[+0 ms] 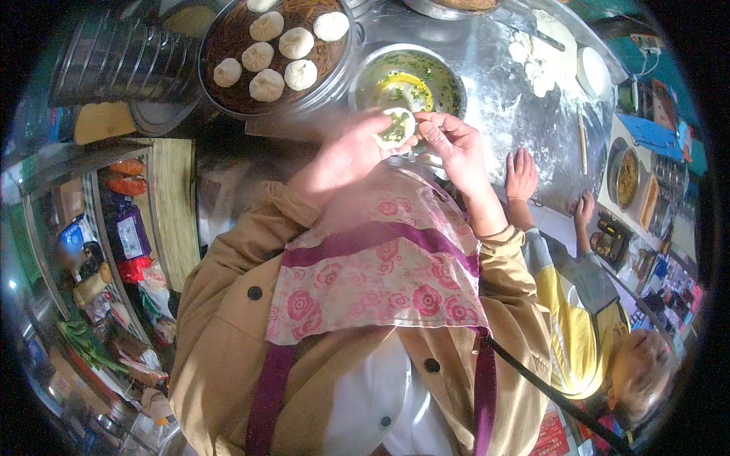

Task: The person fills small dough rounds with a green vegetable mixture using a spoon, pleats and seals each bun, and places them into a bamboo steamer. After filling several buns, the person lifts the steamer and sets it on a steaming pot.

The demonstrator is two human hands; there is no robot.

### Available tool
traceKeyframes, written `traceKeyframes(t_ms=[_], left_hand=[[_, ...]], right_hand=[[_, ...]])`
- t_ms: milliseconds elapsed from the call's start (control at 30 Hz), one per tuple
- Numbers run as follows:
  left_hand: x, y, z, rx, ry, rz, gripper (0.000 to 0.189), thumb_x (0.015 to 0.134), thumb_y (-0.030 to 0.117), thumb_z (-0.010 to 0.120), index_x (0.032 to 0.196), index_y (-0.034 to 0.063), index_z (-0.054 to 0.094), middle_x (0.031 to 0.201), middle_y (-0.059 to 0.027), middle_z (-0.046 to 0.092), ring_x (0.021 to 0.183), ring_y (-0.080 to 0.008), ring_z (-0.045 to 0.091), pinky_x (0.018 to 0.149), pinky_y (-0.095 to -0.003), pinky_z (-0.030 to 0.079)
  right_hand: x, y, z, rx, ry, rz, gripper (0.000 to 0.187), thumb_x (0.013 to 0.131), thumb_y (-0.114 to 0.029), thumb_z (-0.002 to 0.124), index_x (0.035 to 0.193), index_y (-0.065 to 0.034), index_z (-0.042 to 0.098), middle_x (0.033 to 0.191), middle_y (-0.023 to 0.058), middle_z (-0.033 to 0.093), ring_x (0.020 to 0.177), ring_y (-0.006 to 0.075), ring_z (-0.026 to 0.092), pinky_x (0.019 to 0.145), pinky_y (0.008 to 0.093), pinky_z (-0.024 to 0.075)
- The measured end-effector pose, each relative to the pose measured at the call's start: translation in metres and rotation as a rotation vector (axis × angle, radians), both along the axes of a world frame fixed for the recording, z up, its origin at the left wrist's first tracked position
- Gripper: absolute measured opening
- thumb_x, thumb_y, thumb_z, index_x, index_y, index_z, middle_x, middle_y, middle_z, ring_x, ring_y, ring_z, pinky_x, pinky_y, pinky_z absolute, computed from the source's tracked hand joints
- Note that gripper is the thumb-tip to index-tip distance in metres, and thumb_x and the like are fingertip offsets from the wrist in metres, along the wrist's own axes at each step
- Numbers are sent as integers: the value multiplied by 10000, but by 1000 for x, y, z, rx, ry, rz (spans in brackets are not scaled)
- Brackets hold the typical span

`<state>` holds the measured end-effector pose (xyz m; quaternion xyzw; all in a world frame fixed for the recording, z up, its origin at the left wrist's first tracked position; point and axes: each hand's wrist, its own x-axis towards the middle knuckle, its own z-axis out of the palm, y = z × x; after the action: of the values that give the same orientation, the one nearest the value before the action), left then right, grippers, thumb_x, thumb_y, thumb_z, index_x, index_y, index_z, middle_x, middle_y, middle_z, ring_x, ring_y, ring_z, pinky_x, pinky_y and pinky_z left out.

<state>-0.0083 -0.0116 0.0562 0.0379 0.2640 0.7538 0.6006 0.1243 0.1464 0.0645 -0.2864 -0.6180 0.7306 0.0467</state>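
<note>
My left hand (348,151) cradles a round dough wrapper (402,121) with chopped green and yellow filling on it, the thumb resting at the filling. From the other side, my right hand (453,145) has its thumb and fingertips pinched together at the wrapper's edge. Just beyond both hands stands a metal bowl (453,80) of filling with green bits and a yellow patch. To the left, several pleated buns (266,85) sit spaced out on brown strands in a round steamer (336,74).
The metal worktop (485,74) is floury on the right, with dough pieces (536,71), a knife (547,37) and a rolling stick (582,142). Another person's hand (521,174) rests at its near edge. Crowded shelves (174,216) stand at left.
</note>
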Motion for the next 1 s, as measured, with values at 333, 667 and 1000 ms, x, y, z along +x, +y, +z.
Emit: traceKeyframes(t_ms=[333,667,1000], left_hand=[[14,5,-1,-314,212,33,304,985,104,558,1249,-47,565,1109,-119,656,974,-198,662,849,-299,543],[18,2,-10,-382,677,-23,304,981,145,572,1206,-58,604,1067,-110,682,938,-140,660,825,-269,541],[16,2,-14,-362,649,-107,344,956,107,541,1256,-58,577,1177,-126,647,1080,-171,612,927,-300,495]], right_hand=[[8,1,-20,217,-14,59,199,933,-138,642,1077,-7,682,981,105,700,917,191,658,822,334,527],[11,-3,-21,372,75,123,168,908,-121,653,1035,-13,672,965,165,663,885,316,655,776,378,520],[7,-3,1,500,111,251,126,976,-97,594,1022,17,619,836,12,630,757,70,593,697,241,498]])
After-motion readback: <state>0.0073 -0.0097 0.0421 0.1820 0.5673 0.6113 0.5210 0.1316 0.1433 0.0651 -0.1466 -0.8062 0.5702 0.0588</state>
